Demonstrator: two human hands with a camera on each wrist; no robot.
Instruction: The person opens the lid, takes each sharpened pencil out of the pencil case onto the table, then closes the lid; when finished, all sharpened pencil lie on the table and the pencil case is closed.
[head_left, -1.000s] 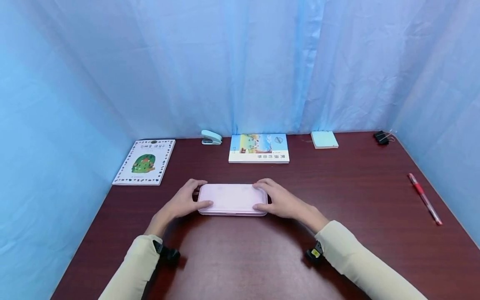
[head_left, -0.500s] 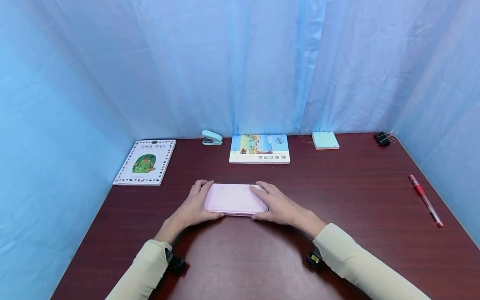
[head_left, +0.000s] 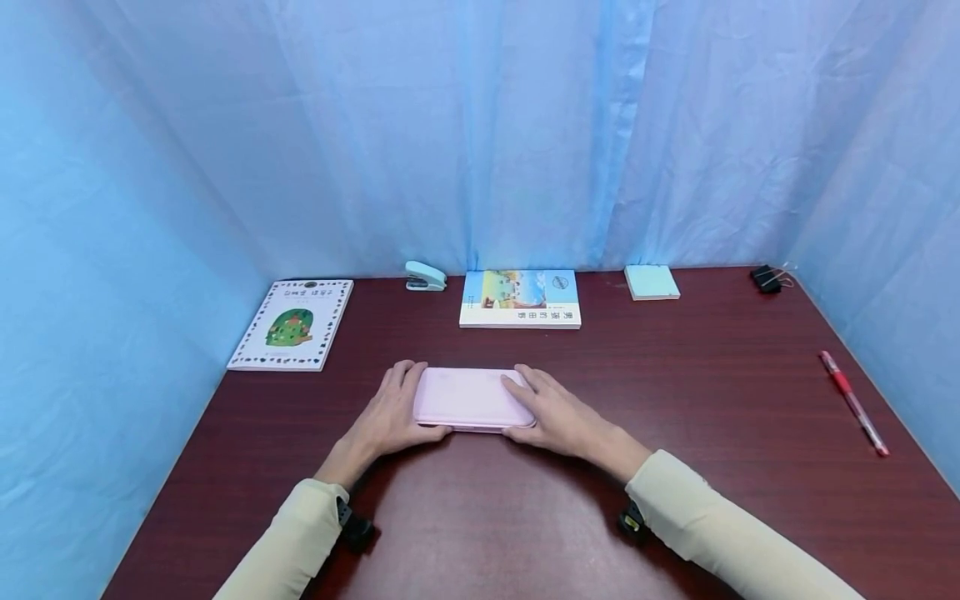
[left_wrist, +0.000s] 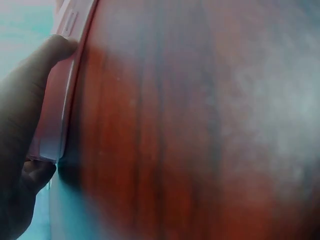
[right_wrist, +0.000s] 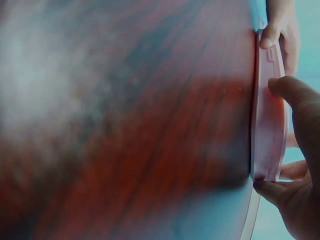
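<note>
A pale pink pencil case point(head_left: 468, 396) with rounded corners lies closed and lengthwise on the dark wooden table point(head_left: 480, 508). My left hand point(head_left: 390, 412) grips its left end, thumb along the front side and fingers over toward the back. At the other end my right hand point(head_left: 566, 417) holds it the same way, with the index finger lying over the lid's corner. In the left wrist view, the thumb presses the front side of the pencil case point(left_wrist: 57, 105). The right wrist view shows the right thumb against that side of the pencil case point(right_wrist: 270, 130) and a finger curled at its end.
Along the back lie a white picture book point(head_left: 291, 325), a mint stapler point(head_left: 425, 277), a blue-and-white book point(head_left: 520, 298), a pale green notepad point(head_left: 652, 282) and a black binder clip point(head_left: 767, 279). A red pen point(head_left: 853, 403) lies at right. Blue curtains point(head_left: 375, 142) surround the table.
My left hand has moved right, further round the case's left end. Both thumbs have slid from the lid down to the front side. In the last half second the hands have barely moved.
</note>
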